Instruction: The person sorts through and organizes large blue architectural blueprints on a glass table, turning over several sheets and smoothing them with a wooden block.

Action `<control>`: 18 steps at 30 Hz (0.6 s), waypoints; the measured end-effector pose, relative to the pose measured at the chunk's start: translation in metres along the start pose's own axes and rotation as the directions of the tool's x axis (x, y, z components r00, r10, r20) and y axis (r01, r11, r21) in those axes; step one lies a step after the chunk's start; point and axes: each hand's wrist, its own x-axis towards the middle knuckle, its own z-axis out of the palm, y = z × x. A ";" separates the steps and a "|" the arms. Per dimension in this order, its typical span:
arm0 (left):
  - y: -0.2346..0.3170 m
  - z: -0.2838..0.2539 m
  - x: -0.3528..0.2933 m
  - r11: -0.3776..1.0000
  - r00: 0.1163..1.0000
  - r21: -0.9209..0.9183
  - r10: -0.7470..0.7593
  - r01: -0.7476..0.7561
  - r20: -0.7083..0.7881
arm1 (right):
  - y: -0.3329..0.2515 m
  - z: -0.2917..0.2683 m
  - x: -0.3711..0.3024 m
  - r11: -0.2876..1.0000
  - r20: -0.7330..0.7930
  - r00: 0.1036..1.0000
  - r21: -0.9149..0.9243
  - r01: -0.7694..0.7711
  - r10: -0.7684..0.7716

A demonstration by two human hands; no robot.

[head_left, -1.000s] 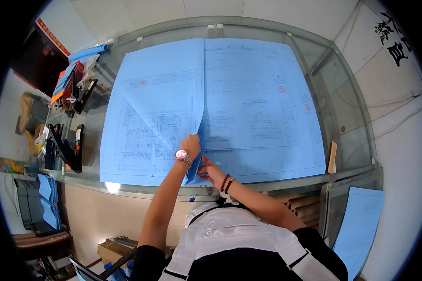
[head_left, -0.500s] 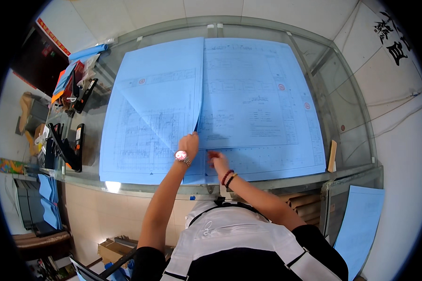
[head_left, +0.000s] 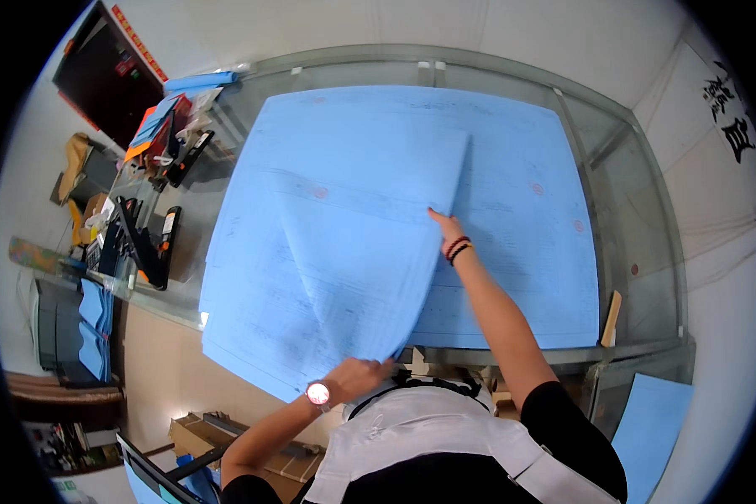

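Note:
A large blue drawing sheet (head_left: 370,227) covered in fine lines lies partly folded over itself, with a slanting fold and a raised right edge. My left hand (head_left: 361,378), with a watch on its wrist, pinches the sheet's near corner at the front edge of the table. My right hand (head_left: 448,228), wearing bead bracelets, grips the raised right edge further up, its fingertips partly hidden. Beneath it another blue drawing (head_left: 525,269) with small red round stamps spreads flat to the right.
The glass-topped table (head_left: 634,210) carries a small wooden strip (head_left: 611,317) at its right. Two black long-arm staplers (head_left: 155,252) stand on the left, near a rolled blue sheet (head_left: 200,81). More blue sheets (head_left: 651,428) hang low at right; a cardboard box (head_left: 197,437) sits below.
The folded sheet's near end has come toward me with my left hand. My right hand has moved up and away, onto the sheet's right edge. The view has shifted.

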 end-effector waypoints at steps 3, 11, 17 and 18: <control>0.010 0.009 0.004 0.997 0.997 -0.004 0.081 -0.081 0.003 | 0.005 -0.024 0.013 0.975 -0.133 0.991 -0.215 -0.059 0.031; -0.034 0.005 0.012 0.950 1.000 0.311 0.006 0.003 -0.027 | -0.012 -0.054 0.001 0.977 -0.466 0.879 0.124 0.176 -0.099; -0.198 -0.018 -0.018 0.843 0.927 0.406 -0.255 0.352 -0.274 | -0.011 -0.071 -0.015 0.879 -0.064 0.998 0.475 0.026 0.005; -0.223 -0.020 -0.030 0.805 0.890 0.417 -0.277 0.421 -0.363 | -0.009 -0.075 -0.020 0.850 -0.061 0.998 0.526 0.019 0.015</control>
